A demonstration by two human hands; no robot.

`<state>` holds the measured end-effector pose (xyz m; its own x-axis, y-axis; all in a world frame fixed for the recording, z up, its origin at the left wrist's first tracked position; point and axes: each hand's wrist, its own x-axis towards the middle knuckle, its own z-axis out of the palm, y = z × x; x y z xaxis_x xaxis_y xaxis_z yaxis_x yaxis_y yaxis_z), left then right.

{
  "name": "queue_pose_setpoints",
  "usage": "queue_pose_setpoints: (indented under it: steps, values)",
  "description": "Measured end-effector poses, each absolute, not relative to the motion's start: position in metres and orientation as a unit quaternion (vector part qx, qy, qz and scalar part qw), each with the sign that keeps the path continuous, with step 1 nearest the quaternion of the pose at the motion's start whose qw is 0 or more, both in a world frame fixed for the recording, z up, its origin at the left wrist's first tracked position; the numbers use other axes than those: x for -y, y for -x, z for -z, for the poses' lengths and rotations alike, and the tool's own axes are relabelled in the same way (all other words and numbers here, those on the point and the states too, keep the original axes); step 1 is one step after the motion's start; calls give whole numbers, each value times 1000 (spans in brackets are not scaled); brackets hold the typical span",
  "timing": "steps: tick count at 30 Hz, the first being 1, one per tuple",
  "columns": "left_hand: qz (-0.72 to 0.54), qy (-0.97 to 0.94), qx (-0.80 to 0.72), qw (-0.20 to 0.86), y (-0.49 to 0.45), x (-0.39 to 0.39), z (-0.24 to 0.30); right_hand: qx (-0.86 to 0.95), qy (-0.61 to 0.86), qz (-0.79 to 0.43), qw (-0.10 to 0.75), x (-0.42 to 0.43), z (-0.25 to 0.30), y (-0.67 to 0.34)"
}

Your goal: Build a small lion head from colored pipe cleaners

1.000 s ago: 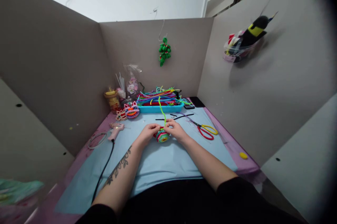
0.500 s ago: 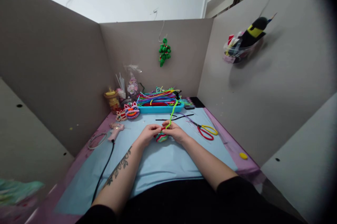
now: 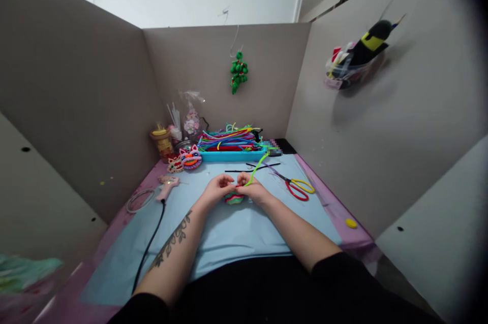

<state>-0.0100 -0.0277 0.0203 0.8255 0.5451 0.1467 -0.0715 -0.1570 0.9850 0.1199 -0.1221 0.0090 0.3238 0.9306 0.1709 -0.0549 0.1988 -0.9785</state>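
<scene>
Both my hands meet over a small round multicoloured pipe-cleaner piece point(image 3: 234, 199) lying on the light blue mat point(image 3: 236, 232). My left hand point(image 3: 218, 188) has its fingers curled on the piece's left side. My right hand point(image 3: 251, 188) pinches a lime-green pipe cleaner point(image 3: 257, 167), which slants up and to the right from the piece. The piece is mostly hidden under my fingers.
A turquoise tray of coloured pipe cleaners point(image 3: 232, 147) stands at the back. Red-and-yellow scissors point(image 3: 299, 188) lie to the right, a pink glue gun point(image 3: 168, 186) with black cord to the left. Small lion-face crafts point(image 3: 186, 158), jars point(image 3: 163, 142), grey partition walls surround the desk.
The free end of the green pipe cleaner has swung from upright down to the right. My hands have closed in tighter over the piece.
</scene>
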Motion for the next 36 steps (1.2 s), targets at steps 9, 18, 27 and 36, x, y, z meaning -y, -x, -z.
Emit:
queue_pose_setpoints:
  steps: [9, 18, 27, 36]
  values:
    - [-173, -767, -164, 595, 13, 26, -18, 484, 551, -334, 592, 125, -12, -121]
    - [-120, -778, -145, 600, 19, 25, -20, 509, 540, -328, 584, 128, -12, -124]
    - [-228, -797, -173, 531, 16, 27, -28, 524, 540, -235, 615, 134, -24, -131]
    - [-288, -736, -160, 591, 16, 22, -28, 434, 592, -215, 645, 133, -17, -162]
